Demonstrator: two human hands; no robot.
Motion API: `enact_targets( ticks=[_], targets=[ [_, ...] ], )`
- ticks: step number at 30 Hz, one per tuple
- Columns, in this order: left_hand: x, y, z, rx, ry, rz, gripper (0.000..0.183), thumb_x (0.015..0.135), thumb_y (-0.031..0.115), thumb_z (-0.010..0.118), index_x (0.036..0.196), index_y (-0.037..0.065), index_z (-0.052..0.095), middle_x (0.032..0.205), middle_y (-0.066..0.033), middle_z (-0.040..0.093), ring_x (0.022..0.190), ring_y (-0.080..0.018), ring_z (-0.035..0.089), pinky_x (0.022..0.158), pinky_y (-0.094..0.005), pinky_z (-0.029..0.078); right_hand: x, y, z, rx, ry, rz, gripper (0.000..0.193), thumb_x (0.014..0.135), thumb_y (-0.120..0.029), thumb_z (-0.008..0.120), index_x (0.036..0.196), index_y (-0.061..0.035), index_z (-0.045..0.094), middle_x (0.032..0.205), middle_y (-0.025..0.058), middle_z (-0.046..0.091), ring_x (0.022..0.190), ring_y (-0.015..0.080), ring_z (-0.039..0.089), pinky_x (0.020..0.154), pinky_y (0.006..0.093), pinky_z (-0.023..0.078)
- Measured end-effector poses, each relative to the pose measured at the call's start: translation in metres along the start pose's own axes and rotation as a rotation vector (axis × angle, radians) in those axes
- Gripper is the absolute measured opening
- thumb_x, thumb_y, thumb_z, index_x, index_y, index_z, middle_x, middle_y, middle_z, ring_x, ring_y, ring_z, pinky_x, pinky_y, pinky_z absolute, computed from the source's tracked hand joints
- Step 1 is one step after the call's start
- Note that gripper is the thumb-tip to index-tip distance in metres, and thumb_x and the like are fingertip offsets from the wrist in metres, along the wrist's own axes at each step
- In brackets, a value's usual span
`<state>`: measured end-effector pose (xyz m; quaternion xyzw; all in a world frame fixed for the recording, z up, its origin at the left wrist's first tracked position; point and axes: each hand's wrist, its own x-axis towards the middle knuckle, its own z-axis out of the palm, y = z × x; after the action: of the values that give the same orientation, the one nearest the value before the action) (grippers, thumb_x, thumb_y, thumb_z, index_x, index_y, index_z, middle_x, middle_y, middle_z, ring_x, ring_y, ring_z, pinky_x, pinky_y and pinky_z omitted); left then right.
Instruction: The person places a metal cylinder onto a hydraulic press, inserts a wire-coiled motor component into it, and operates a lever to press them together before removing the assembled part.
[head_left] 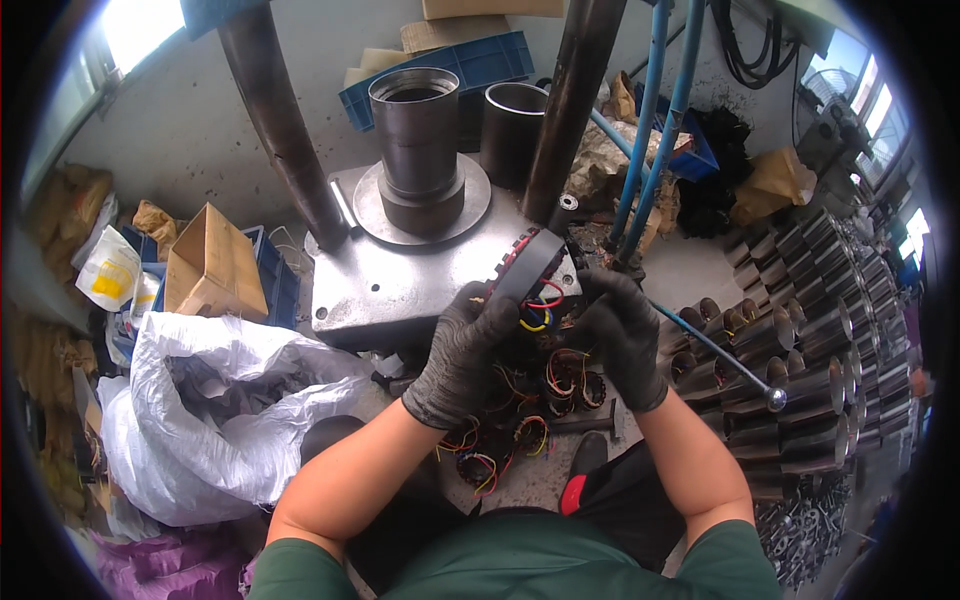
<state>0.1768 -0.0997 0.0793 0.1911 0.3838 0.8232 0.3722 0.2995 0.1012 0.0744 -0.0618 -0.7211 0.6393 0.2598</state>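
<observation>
My left hand [465,345], in a dark grey work glove, grips a motor stator [530,265] by its side, with the thumb over its smooth grey outer band. The stator is tilted above the near edge of a metal press bed [400,285]. Red, blue and yellow lead wires hang from its underside. Close to the wires, my gloved right hand [625,340] has its fingers loosely bent and seems to hold nothing; its fingertips are partly hidden. Below both hands, several wound stators [560,385] with coloured leads lie on the floor between my legs.
A steel cylinder [415,130] stands on a round plate on the bed, between two thick columns [280,120]. Blue pipes [655,130] and a ball-ended lever [775,398] are to the right, beside stacked metal sleeves [820,340]. On the left are a white sack [220,430] and a cardboard box [215,265].
</observation>
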Motion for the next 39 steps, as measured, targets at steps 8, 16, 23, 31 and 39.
enact_targets(
  ticks=[8,16,23,31,39],
  targets=[
    [0.011,0.019,-0.009,0.845,0.131,0.569,0.062,0.056,0.015,0.102,0.098,0.008,0.057,0.131,-0.0148,0.058,0.121,-0.0258,0.06,0.106,-0.0425,0.052,0.127,0.175,-0.082,0.008,0.285,0.811,0.032,0.097,-0.037,0.064,0.111,-0.0096,0.072,0.103,0.0105,0.075,0.088,0.027,0.068,0.08,0.043,0.056],
    [0.013,0.012,-0.027,0.569,0.004,0.346,0.053,0.065,0.02,0.099,0.102,0.004,0.065,0.161,-0.0306,0.034,0.134,-0.0427,0.058,0.107,-0.0423,0.054,0.198,0.245,-0.106,0.412,0.408,0.879,0.017,0.097,-0.031,0.071,0.095,-0.0145,0.069,0.077,0.0034,0.067,0.06,0.0208,0.057,0.056,0.0341,0.05],
    [-0.002,0.028,-0.034,0.891,-0.046,0.596,0.089,0.085,-0.002,0.076,0.161,0.015,0.034,0.152,-0.014,0.044,0.131,-0.0289,0.058,0.11,-0.0453,0.055,0.202,0.159,-0.052,0.012,0.739,0.495,0.021,0.102,-0.019,0.064,0.083,-0.0096,0.063,0.064,0.0004,0.053,0.053,0.0145,0.046,0.046,0.0286,0.035],
    [-0.011,0.041,-0.027,1.161,-0.152,0.75,0.062,0.072,0.01,0.091,0.126,0.006,0.063,0.154,-0.0283,0.044,0.136,-0.0412,0.056,0.109,-0.0455,0.054,0.057,-0.033,0.006,0.242,0.319,-0.11,0.021,0.107,-0.027,0.061,0.11,-0.0074,0.064,0.097,0.011,0.075,0.083,0.0211,0.075,0.069,0.0341,0.059],
    [-0.007,0.008,-0.03,1.117,-0.372,0.544,0.035,0.073,0.009,0.084,0.105,0.003,0.069,0.149,-0.0341,0.049,0.134,-0.0526,0.054,0.112,-0.0521,0.048,-0.018,-0.063,0.001,-0.114,-0.19,-0.27,0.03,0.085,-0.007,0.071,0.114,-0.001,0.07,0.109,0.0138,0.071,0.099,0.0246,0.07,0.09,0.0382,0.056]
  ],
)
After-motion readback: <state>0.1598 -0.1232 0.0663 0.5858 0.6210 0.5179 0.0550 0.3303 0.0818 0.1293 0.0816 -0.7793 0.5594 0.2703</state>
